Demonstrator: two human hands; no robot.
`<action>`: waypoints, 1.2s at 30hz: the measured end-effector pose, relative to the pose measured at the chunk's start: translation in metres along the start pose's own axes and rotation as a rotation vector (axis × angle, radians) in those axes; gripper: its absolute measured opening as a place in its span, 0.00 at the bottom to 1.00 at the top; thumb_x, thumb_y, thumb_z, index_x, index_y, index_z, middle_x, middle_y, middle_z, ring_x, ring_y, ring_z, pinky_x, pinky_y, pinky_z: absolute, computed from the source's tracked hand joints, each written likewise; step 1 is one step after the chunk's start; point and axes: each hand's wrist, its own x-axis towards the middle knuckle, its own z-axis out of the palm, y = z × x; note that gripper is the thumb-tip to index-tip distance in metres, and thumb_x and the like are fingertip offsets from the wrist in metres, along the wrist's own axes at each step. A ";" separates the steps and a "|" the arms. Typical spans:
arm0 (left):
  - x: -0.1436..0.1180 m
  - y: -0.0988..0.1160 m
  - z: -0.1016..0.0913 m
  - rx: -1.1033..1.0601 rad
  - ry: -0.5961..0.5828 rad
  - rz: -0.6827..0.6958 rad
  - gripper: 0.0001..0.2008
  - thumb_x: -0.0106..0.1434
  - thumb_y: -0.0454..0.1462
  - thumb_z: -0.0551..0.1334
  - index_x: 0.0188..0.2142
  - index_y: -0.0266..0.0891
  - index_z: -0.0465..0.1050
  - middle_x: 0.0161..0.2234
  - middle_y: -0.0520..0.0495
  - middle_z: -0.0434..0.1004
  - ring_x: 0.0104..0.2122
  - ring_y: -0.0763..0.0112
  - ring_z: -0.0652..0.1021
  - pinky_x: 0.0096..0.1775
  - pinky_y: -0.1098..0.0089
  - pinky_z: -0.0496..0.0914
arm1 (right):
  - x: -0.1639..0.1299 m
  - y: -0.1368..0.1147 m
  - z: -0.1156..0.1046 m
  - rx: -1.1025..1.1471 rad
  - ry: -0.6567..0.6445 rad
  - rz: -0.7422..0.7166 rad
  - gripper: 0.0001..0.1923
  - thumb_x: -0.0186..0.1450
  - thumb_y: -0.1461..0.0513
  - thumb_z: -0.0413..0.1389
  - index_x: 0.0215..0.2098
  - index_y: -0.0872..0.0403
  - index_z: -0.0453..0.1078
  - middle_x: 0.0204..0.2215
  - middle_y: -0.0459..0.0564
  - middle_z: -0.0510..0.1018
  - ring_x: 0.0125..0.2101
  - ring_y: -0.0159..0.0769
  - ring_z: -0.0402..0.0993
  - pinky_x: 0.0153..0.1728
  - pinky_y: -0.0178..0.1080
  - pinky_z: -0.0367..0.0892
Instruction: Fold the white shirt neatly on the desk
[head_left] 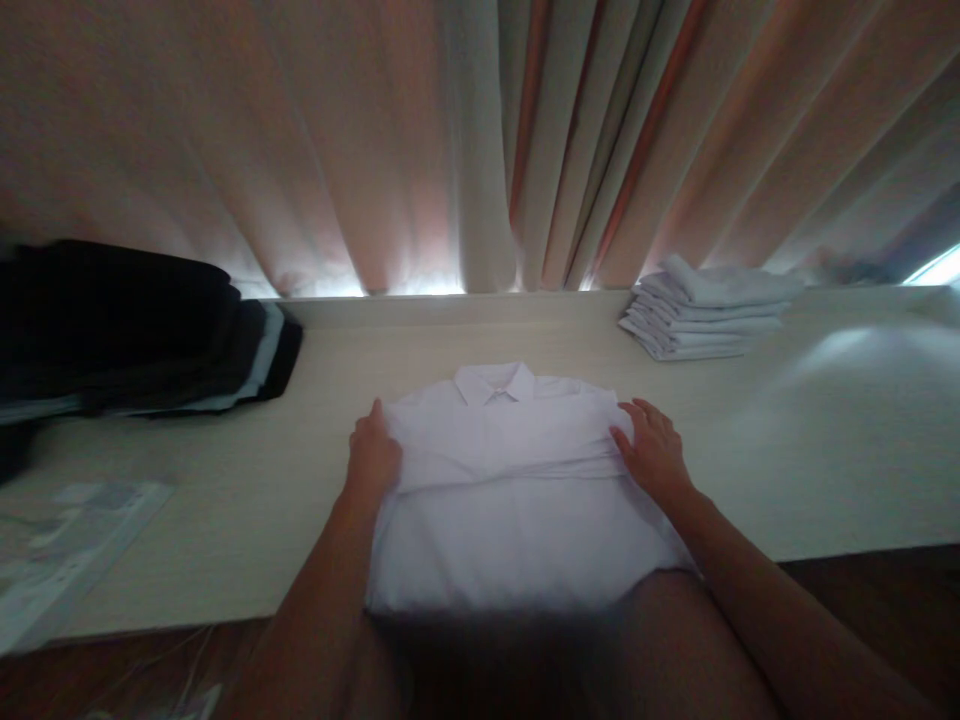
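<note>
A white collared shirt (510,500) lies partly folded on the pale table (825,450), collar away from me and its lower part hanging over the near edge. My left hand (373,455) grips the shirt's left edge at a fold, fingers tucked under the cloth. My right hand (654,447) presses on the right edge of the same fold, fingers curled over the fabric. Whether the right hand pinches the cloth or only rests on it is hard to tell.
A stack of folded white shirts (705,320) sits at the back right. A pile of dark folded garments (127,330) lies at the back left. Clear plastic packaging (67,550) lies at the near left edge. Curtains (480,140) hang behind the table.
</note>
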 end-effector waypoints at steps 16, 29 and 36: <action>-0.003 0.006 0.062 0.372 -0.162 0.180 0.40 0.69 0.57 0.44 0.71 0.34 0.46 0.71 0.39 0.42 0.70 0.53 0.45 0.66 0.43 0.42 | 0.029 -0.061 0.060 -0.253 -0.422 -0.379 0.33 0.72 0.43 0.36 0.72 0.42 0.42 0.72 0.51 0.40 0.70 0.58 0.35 0.64 0.68 0.37; 0.116 -0.025 0.072 0.358 -0.166 0.266 0.37 0.70 0.55 0.45 0.70 0.36 0.48 0.71 0.37 0.44 0.70 0.53 0.47 0.66 0.47 0.40 | 0.125 -0.094 0.114 -0.168 -0.401 -0.331 0.36 0.71 0.40 0.35 0.72 0.43 0.45 0.72 0.55 0.42 0.69 0.64 0.35 0.61 0.73 0.34; 0.143 -0.030 0.068 0.240 -0.151 0.262 0.28 0.72 0.47 0.49 0.67 0.40 0.57 0.69 0.42 0.53 0.69 0.59 0.50 0.67 0.52 0.42 | 0.156 -0.095 0.130 -0.113 -0.375 -0.344 0.37 0.70 0.40 0.38 0.71 0.45 0.49 0.71 0.56 0.45 0.69 0.66 0.38 0.60 0.74 0.35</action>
